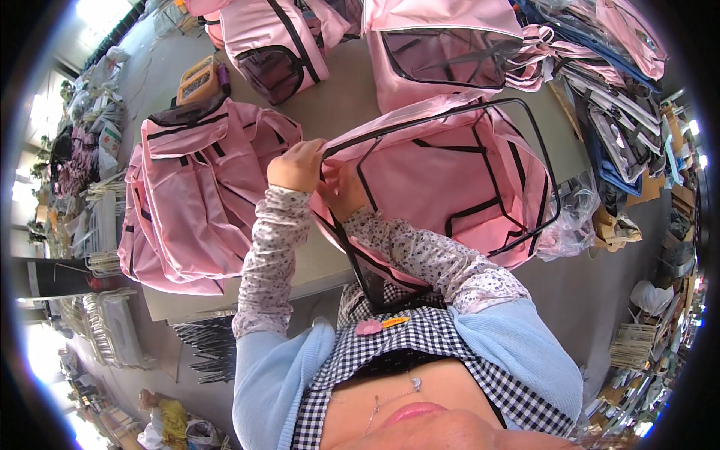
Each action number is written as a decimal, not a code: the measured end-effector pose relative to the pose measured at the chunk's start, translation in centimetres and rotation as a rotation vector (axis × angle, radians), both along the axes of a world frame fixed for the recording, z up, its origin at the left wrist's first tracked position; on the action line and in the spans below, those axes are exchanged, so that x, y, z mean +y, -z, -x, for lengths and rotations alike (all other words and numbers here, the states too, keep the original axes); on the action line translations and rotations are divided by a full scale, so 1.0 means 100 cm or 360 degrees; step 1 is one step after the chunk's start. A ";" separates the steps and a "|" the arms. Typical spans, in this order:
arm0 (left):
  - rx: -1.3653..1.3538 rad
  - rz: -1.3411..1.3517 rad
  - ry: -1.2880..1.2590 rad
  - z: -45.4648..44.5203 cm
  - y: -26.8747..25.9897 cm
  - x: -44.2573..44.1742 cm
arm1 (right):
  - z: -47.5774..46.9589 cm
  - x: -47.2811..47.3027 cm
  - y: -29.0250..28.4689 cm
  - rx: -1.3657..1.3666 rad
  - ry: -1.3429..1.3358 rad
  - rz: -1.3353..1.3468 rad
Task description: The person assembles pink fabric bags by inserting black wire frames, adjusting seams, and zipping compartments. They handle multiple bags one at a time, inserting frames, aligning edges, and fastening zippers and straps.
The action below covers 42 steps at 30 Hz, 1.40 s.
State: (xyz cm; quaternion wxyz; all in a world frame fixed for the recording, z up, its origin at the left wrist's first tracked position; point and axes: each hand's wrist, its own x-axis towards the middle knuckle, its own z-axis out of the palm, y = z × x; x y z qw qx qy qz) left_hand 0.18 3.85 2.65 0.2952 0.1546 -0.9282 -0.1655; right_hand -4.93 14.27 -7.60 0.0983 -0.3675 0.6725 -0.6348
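Note:
An opened pink fabric bag (427,169) with black binding tape inside lies tilted before me, its near edge by my apron. A black wire frame (534,121) runs around the mouth of the bag and stands out past the fabric at the far right corner. My left hand (297,166) grips the left edge of the bag from outside. Reaching into the bag, my right hand (344,191) holds the same edge from within, close to the left hand. Some of its fingers are hidden by the fabric.
On the worktable (323,247), a limp pink bag (197,191) lies at left. Upright pink bags with dark mesh windows (444,56) stand at the back. Beyond the left bag are an orange tray of small parts (197,79) and a purple-handled tool (224,76). Folded frames (619,124) are piled at right.

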 end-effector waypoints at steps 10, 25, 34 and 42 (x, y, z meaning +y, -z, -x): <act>-0.0257 -0.0297 -0.0174 -0.003 0.025 0.017 | 0.010 -0.013 0.017 -0.0433 -0.0130 -0.0655; -0.0039 -0.1480 -0.0887 -0.108 0.053 0.110 | 0.005 -0.018 0.000 -0.0075 -0.0081 -0.0548; 0.0220 -0.2448 -0.1275 -0.101 0.095 0.153 | 0.017 -0.036 0.016 0.0228 0.0004 -0.0614; 0.0613 -0.2199 -0.0882 -0.103 0.067 0.174 | 0.029 -0.045 0.039 0.0205 0.0070 -0.0611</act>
